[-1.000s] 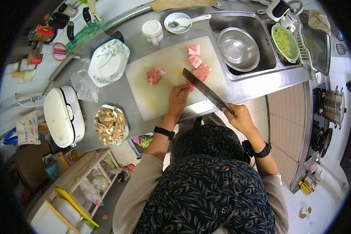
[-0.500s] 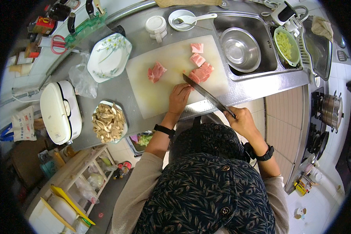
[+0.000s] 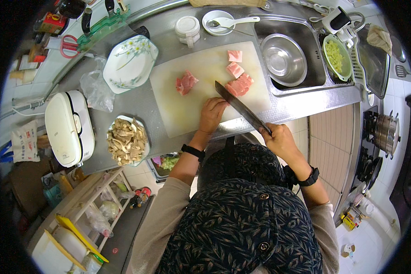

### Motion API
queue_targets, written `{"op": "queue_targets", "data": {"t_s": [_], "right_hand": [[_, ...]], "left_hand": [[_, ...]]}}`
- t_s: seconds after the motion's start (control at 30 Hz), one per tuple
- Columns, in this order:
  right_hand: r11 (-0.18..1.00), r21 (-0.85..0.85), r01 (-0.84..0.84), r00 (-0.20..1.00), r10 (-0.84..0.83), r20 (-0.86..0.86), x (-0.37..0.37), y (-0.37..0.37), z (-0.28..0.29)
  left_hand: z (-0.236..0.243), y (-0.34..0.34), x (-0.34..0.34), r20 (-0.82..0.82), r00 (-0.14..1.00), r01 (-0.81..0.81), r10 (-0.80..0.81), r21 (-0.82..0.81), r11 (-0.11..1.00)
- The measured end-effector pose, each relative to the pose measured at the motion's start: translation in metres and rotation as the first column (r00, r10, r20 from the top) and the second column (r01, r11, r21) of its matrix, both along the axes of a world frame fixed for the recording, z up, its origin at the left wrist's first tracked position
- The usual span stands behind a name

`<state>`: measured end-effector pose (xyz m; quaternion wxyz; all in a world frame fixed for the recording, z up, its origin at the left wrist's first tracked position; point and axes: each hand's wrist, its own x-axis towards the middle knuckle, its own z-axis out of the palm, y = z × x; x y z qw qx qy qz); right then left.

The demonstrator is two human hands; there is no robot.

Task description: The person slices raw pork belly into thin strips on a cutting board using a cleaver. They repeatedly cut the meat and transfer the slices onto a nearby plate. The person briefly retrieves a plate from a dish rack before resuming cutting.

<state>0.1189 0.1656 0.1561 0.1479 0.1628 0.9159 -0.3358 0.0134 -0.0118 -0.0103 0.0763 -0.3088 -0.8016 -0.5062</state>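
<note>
- Meat cutting looks partly done: three cut pink meat pieces [image 3: 236, 76] lie together at the right of the pale cutting board [image 3: 187, 109], one larger chunk [image 3: 185, 82] sits apart near the middle, not yet divided
- Right hand [image 3: 278, 139] has its grip wrapped tight around the handle of the knife [image 3: 242, 108]; the blade slants over the board just beside the cut pieces
- Left hand [image 3: 212, 114] rests fingers curled on the bare board, pinching nothing
- Flowered plate [image 3: 130, 64] on the table holds no meat

Right hand [image 3: 281, 139] gripping knife [image 3: 242, 107], left hand [image 3: 212, 114] on cutting board [image 3: 187, 107], pork pieces [image 3: 239, 84]
</note>
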Motion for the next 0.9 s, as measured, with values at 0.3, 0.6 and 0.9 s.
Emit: {"op": "queue_targets", "data": {"t_s": [0.3,0.6,0.9], "right_hand": [[1.0,-0.025,0.013,1.0,-0.013,-0.001,-0.014,-0.005,-0.012],[0.997,-0.049,0.061,0.997,-0.059,0.059,-0.034,-0.014,-0.014],[0.996,-0.063,0.07,0.997,-0.068,0.029,-0.046,-0.019,-0.028]], "left_hand": [[-0.003,0.0,-0.001,-0.001,1.0,0.021,-0.021,0.016,1.0],[-0.001,-0.001,-0.001,0.002,1.0,0.008,-0.008,0.013,1.0],[-0.002,-0.002,0.0,0.03,0.999,0.014,-0.014,0.008,1.0]]}}
